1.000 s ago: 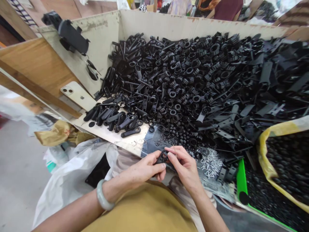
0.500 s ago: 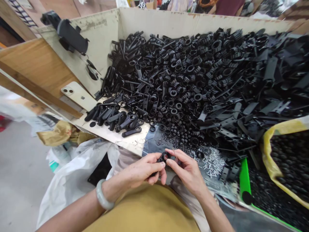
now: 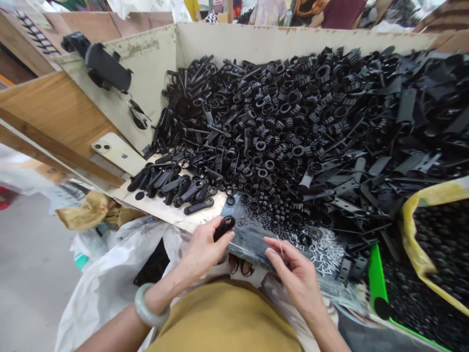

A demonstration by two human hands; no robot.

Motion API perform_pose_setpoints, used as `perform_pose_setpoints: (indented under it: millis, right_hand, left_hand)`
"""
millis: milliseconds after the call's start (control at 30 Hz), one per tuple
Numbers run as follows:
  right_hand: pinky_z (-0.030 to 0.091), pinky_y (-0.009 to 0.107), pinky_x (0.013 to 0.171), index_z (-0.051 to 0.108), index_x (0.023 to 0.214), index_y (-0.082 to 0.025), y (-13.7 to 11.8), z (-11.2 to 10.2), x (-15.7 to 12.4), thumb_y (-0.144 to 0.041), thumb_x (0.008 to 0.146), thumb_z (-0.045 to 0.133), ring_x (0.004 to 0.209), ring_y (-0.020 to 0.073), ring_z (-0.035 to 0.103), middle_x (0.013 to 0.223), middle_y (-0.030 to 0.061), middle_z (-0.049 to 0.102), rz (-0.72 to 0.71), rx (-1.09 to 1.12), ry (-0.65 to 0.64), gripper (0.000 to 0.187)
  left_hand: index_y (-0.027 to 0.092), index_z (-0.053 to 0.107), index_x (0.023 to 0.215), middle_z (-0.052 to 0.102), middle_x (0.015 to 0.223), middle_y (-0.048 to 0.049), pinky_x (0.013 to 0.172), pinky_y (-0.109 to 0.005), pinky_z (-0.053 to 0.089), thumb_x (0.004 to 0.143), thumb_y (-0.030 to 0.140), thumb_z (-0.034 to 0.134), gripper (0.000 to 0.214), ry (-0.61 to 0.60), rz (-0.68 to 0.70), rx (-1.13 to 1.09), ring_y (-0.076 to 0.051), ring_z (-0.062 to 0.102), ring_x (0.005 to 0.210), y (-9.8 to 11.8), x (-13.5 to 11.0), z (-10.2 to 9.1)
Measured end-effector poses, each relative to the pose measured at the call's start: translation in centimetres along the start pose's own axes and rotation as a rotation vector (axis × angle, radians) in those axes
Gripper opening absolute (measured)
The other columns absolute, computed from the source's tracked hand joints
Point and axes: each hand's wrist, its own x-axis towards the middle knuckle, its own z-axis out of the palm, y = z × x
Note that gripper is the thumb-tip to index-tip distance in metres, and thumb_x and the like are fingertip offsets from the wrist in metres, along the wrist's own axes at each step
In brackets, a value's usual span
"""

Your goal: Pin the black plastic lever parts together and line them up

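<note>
My left hand (image 3: pixel 203 247) grips a black plastic handle piece (image 3: pixel 223 227) with a ring end, held just over the near edge of the work board. My right hand (image 3: pixel 293 271) is apart from it to the right, fingers pinched on a thin metal pin (image 3: pixel 280 244). A row of finished-looking black handles (image 3: pixel 172 183) lies on the pale board (image 3: pixel 164 208) left of my hands. Small silver pins (image 3: pixel 322 249) are scattered near my right hand. A huge heap of black plastic rings and levers (image 3: pixel 293 127) fills the bin behind.
A white phone (image 3: pixel 117 151) leans at the bin's left wall under a black holder (image 3: pixel 106 63). A yellow bag of black parts (image 3: pixel 436 234) and a green tray edge (image 3: pixel 375 278) are at right. White plastic bags (image 3: pixel 110 274) hang at lower left. Other people's clothing shows beyond the bin.
My hands have separated: the left moved left and up with the black handle, the right drew back to the right holding a pin. The camera tilted slightly.
</note>
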Motion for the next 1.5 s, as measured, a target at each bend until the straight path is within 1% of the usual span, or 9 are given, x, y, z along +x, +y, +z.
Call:
perform_pose_setpoints:
  millis: [133, 333, 467, 600, 800, 933, 1200, 1333, 1500]
  right_hand:
    - [0.05, 0.027, 0.065, 0.08, 0.1, -0.023, 0.3, -0.2, 0.5, -0.041, 0.094, 0.066, 0.074, 0.0185, 0.064, 0.088, 0.0047, 0.074, 0.002, -0.019, 0.035, 0.023]
    - [0.051, 0.028, 0.069, 0.079, 0.098, -0.023, 0.8, -0.6, 0.3, -0.04, 0.096, 0.064, 0.075, 0.0198, 0.066, 0.087, 0.0045, 0.075, -0.005, -0.052, 0.052, 0.024]
    - [0.051, 0.029, 0.069, 0.079, 0.097, -0.022, 1.0, -0.6, 0.4, -0.041, 0.096, 0.063, 0.075, 0.021, 0.068, 0.087, 0.0057, 0.076, 0.014, -0.054, 0.046, 0.025]
    - [0.051, 0.029, 0.071, 0.079, 0.098, -0.022, 0.0, 0.7, 1.8, -0.038, 0.099, 0.059, 0.079, 0.0211, 0.069, 0.089, 0.006, 0.076, -0.041, -0.036, -0.069, 0.025]
    - [0.048, 0.027, 0.064, 0.077, 0.096, -0.022, -1.8, 3.8, 4.1, -0.033, 0.093, 0.065, 0.066, 0.0159, 0.06, 0.084, 0.0025, 0.072, -0.131, 0.02, -0.096, 0.016]
    - [0.044, 0.026, 0.06, 0.076, 0.09, -0.022, -2.5, 4.8, 4.2, -0.033, 0.092, 0.069, 0.062, 0.0138, 0.055, 0.079, 0.0004, 0.068, -0.154, 0.056, -0.077, 0.013]
    - [0.045, 0.026, 0.062, 0.076, 0.087, -0.022, -2.6, 3.8, 3.6, -0.034, 0.096, 0.065, 0.066, 0.0154, 0.059, 0.078, 0.0016, 0.069, -0.123, 0.069, -0.142, 0.019]
    - [0.049, 0.026, 0.062, 0.077, 0.09, -0.022, -2.1, 3.5, 3.4, -0.04, 0.094, 0.068, 0.069, 0.0167, 0.063, 0.08, 0.0026, 0.071, -0.064, 0.092, -0.166, 0.021]
    - [0.049, 0.026, 0.05, 0.075, 0.083, -0.021, -1.9, 3.8, 3.2, -0.053, 0.088, 0.073, 0.06, 0.0176, 0.063, 0.073, 0.0039, 0.073, 0.106, 0.176, -0.127, 0.033]
  left_hand:
    - [0.022, 0.058, 0.074, 0.064, 0.068, -0.0012, 0.062, -0.03, 0.029, 0.094, 0.029, 0.058, 0.021, 0.089, 0.094, 0.496, -0.019, 0.057, 0.065, -0.2, 1.6, 1.1]
    - [0.022, 0.065, 0.09, 0.071, 0.076, -0.0058, 0.061, -0.031, 0.027, 0.098, 0.028, 0.053, 0.016, 0.092, 0.178, 0.686, -0.023, 0.064, 0.068, -1.1, 2.4, 2.3]
    - [0.021, 0.062, 0.08, 0.065, 0.069, -0.003, 0.061, -0.03, 0.029, 0.096, 0.029, 0.054, 0.02, 0.084, 0.188, 0.592, -0.02, 0.059, 0.064, -1.3, 2.6, 1.5]
    - [0.02, 0.058, 0.071, 0.056, 0.064, 0.0015, 0.061, -0.027, 0.032, 0.093, 0.035, 0.059, 0.028, 0.039, 0.153, 0.277, -0.015, 0.05, 0.062, -1.2, 2.3, 0.7]
    - [0.017, 0.064, 0.083, 0.052, 0.054, 0.0058, 0.046, -0.021, 0.026, 0.081, 0.046, 0.073, 0.03, 0.003, -0.146, -0.463, -0.008, 0.036, 0.047, -0.2, 1.3, 0.7]
    - [0.017, 0.063, 0.084, 0.052, 0.053, 0.0068, 0.039, -0.019, 0.015, 0.072, 0.046, 0.082, 0.037, -0.011, -0.245, -0.696, -0.005, 0.031, 0.043, 0.3, 0.8, 0.9]
    - [0.016, 0.061, 0.082, 0.059, 0.053, 0.0044, 0.038, -0.018, 0.016, 0.077, 0.043, 0.078, 0.033, -0.172, -0.269, -0.703, -0.002, 0.03, 0.037, -0.4, -0.1, 1.2]
    - [0.016, 0.064, 0.088, 0.058, 0.054, 0.0055, 0.039, -0.019, 0.023, 0.079, 0.041, 0.075, 0.028, -0.102, -0.24, -0.571, -0.005, 0.035, 0.039, -1.4, -0.2, 2.1]
    - [0.017, 0.064, 0.079, 0.06, 0.062, 0.0029, 0.055, -0.023, 0.039, 0.087, 0.04, 0.067, 0.024, 0.021, -0.07, -0.346, -0.012, 0.051, 0.057, -2.1, -0.3, 2.8]
